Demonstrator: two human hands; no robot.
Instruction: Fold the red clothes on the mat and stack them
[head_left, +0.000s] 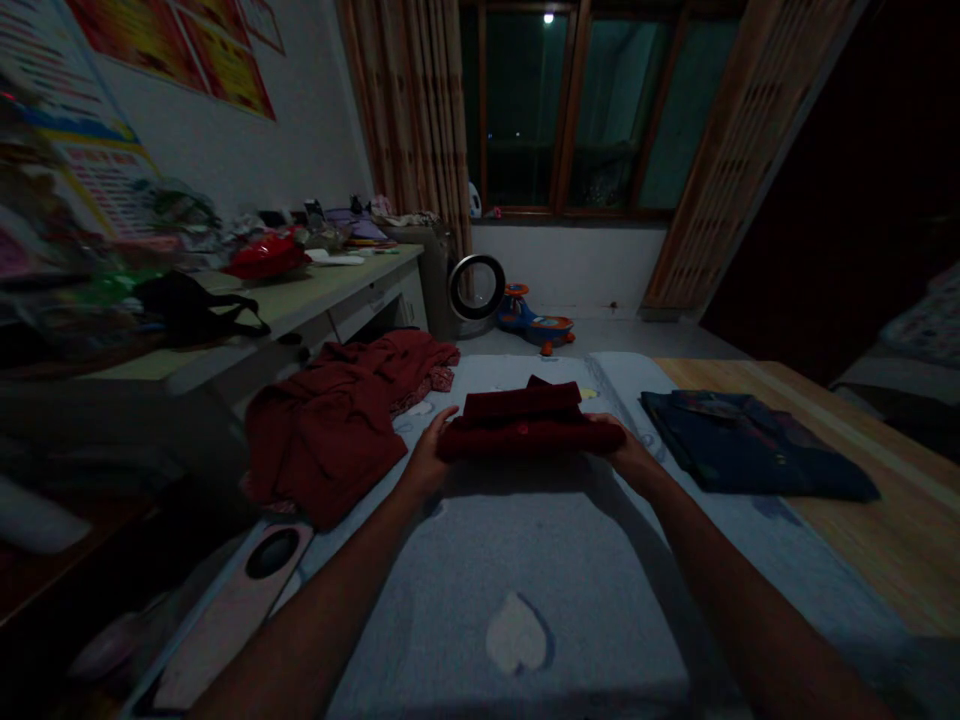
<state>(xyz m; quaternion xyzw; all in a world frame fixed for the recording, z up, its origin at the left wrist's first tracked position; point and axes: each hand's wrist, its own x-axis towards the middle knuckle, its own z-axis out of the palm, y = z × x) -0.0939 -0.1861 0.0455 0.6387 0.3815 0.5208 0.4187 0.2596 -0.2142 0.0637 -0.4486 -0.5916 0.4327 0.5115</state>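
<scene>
Dark red folded garment (529, 425) sits between our left hand (429, 462) and right hand (626, 452), fingers curled round its ends (light is dim); an uneven grip could spill the folds.

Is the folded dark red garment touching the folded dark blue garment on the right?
Apart. The head view shows a strip of pale blanket between the folded dark red garment, held at both ends by the hands, and the folded dark blue garment.

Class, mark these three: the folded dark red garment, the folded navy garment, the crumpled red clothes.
Folded dark red garment (529, 428): head view, front fold.
Folded navy garment (750, 445): head view, top face.
Crumpled red clothes (337, 420): head view, middle of heap.
</scene>
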